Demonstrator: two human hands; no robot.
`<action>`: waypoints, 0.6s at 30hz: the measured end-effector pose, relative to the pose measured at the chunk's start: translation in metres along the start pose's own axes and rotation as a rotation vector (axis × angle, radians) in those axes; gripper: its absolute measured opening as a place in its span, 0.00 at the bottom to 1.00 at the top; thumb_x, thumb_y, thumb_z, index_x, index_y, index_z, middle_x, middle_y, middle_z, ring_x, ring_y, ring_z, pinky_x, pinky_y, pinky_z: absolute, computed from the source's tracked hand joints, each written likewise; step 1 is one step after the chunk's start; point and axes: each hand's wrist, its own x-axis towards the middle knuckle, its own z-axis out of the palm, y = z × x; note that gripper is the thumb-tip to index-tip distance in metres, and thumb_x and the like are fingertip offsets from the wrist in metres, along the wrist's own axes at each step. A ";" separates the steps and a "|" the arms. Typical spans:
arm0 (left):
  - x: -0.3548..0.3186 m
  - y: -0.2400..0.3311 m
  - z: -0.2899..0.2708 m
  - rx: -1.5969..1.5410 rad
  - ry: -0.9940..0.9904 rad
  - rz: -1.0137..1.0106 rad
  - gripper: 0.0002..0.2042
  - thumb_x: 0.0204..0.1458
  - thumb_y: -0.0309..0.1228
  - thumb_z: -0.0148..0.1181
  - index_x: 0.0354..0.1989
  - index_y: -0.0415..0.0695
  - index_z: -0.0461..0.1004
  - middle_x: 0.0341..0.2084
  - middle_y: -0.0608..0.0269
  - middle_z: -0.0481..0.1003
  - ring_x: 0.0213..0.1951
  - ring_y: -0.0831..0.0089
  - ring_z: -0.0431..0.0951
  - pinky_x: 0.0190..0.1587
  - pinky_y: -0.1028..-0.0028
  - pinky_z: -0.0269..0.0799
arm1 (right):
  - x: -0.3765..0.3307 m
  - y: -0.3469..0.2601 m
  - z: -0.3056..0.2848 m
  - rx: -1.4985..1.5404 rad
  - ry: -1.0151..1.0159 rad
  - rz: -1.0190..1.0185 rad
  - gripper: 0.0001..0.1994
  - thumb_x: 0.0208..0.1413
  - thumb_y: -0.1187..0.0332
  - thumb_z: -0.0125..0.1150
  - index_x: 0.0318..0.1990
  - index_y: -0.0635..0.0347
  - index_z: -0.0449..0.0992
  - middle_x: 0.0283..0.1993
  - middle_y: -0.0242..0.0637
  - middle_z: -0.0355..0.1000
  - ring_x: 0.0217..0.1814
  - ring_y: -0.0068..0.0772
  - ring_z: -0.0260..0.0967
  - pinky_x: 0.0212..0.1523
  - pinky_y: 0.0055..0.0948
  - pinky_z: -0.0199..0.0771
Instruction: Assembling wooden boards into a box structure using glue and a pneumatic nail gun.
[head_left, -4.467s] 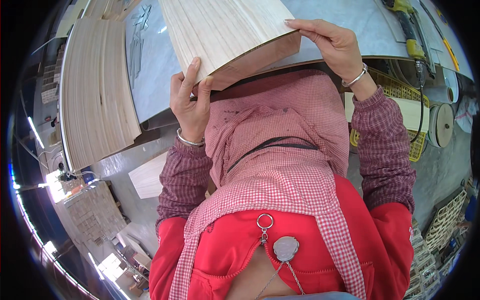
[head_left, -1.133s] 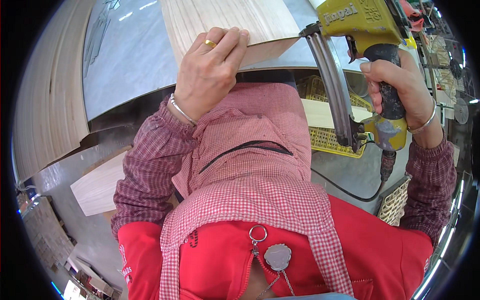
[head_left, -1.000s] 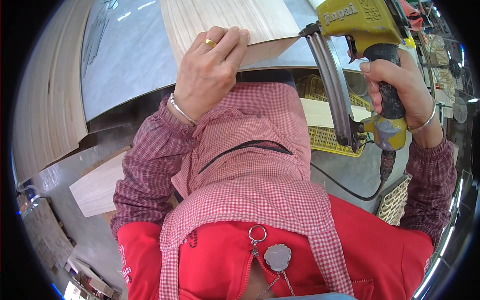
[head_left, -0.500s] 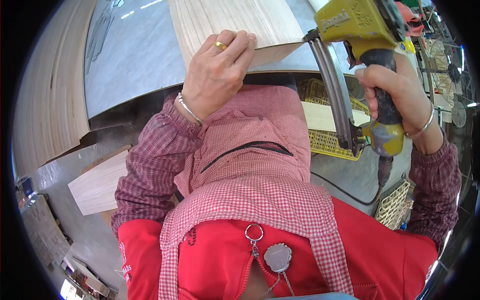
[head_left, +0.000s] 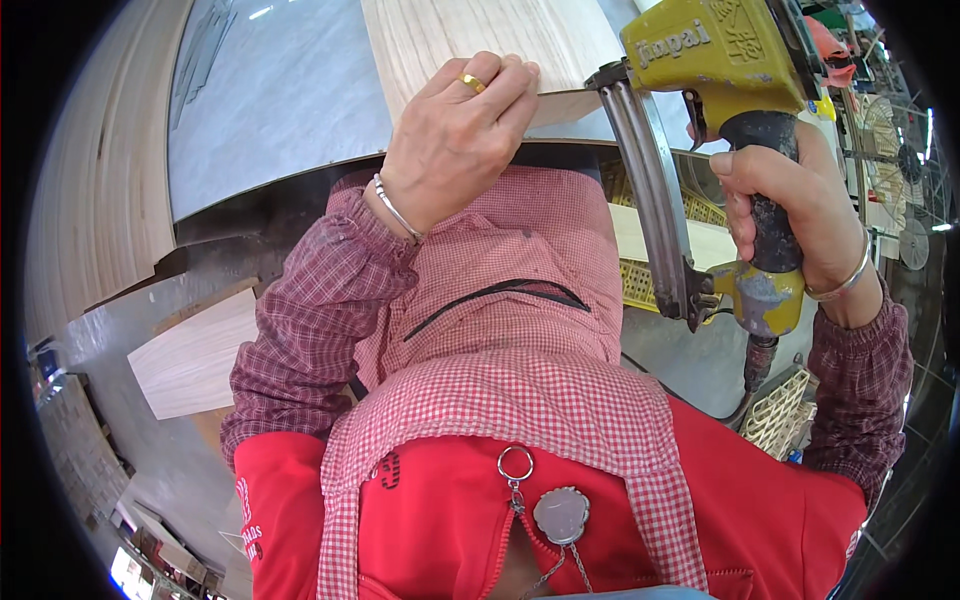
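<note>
My left hand [head_left: 460, 138] is closed over the near edge of a box-shaped, pale wooden piece [head_left: 485, 35], its fingers curled on the upper face. A gold ring and a silver bracelet show on that hand. In my right hand [head_left: 800, 195] is a yellow-green nail gun [head_left: 715, 60], gripped by its black handle. The gun's slanted metal magazine [head_left: 648, 190] points up to the wood, with the nose at or very near the piece's near right corner. Exact contact there is hard to tell. The wood rests on a grey-blue tabletop [head_left: 275, 100].
Long wooden boards [head_left: 100, 150] lie along the left. Lower left is another pale panel [head_left: 195, 360]. Under the table's right side stands a yellow plastic crate [head_left: 638, 285] with a light board [head_left: 632, 235] on it. A hose [head_left: 740, 408] trails from the gun near a cream basket [head_left: 778, 415].
My left hand and the wooden piece have shifted a little to the right. The nail gun has moved slightly left, its nose now overlapping the wood's corner.
</note>
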 end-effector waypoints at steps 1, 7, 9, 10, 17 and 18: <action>-0.001 0.000 0.000 -0.005 -0.009 -0.010 0.11 0.43 0.24 0.58 0.37 0.41 0.73 0.38 0.66 0.69 0.37 0.74 0.69 0.41 0.78 0.68 | 0.001 0.000 0.000 -0.014 -0.005 0.006 0.11 0.48 0.67 0.55 0.18 0.61 0.69 0.13 0.30 0.65 0.12 0.17 0.58 0.16 0.15 0.61; -0.004 -0.001 -0.002 -0.039 -0.034 -0.037 0.15 0.41 0.20 0.58 0.41 0.40 0.76 0.40 0.67 0.73 0.37 0.74 0.71 0.39 0.78 0.69 | 0.001 -0.008 0.005 -0.088 -0.008 0.021 0.11 0.47 0.67 0.55 0.18 0.62 0.69 0.13 0.30 0.65 0.12 0.17 0.58 0.17 0.16 0.62; -0.003 -0.001 -0.003 -0.055 -0.029 -0.034 0.14 0.41 0.20 0.58 0.40 0.40 0.76 0.40 0.67 0.73 0.37 0.75 0.71 0.38 0.78 0.69 | -0.003 -0.010 0.008 -0.121 0.005 0.016 0.11 0.47 0.66 0.56 0.18 0.62 0.70 0.13 0.30 0.65 0.12 0.17 0.58 0.17 0.16 0.62; -0.002 -0.002 -0.003 -0.050 -0.026 -0.033 0.14 0.41 0.20 0.58 0.40 0.40 0.76 0.40 0.67 0.73 0.37 0.75 0.71 0.38 0.78 0.69 | -0.003 -0.012 0.009 -0.122 0.006 0.010 0.11 0.47 0.66 0.56 0.18 0.62 0.70 0.13 0.30 0.65 0.12 0.17 0.58 0.17 0.16 0.62; -0.001 -0.005 -0.002 -0.100 0.017 -0.095 0.11 0.42 0.22 0.58 0.36 0.42 0.73 0.34 0.68 0.71 0.34 0.75 0.69 0.37 0.78 0.67 | -0.007 -0.017 0.023 -0.066 0.007 -0.020 0.10 0.47 0.68 0.56 0.19 0.62 0.69 0.13 0.30 0.64 0.10 0.19 0.57 0.15 0.16 0.60; -0.001 -0.007 -0.002 -0.109 0.032 -0.093 0.10 0.42 0.22 0.57 0.35 0.42 0.71 0.32 0.67 0.70 0.33 0.74 0.69 0.37 0.78 0.66 | -0.007 -0.018 0.025 -0.042 -0.001 -0.039 0.10 0.47 0.68 0.56 0.19 0.62 0.69 0.13 0.31 0.64 0.09 0.20 0.57 0.14 0.17 0.60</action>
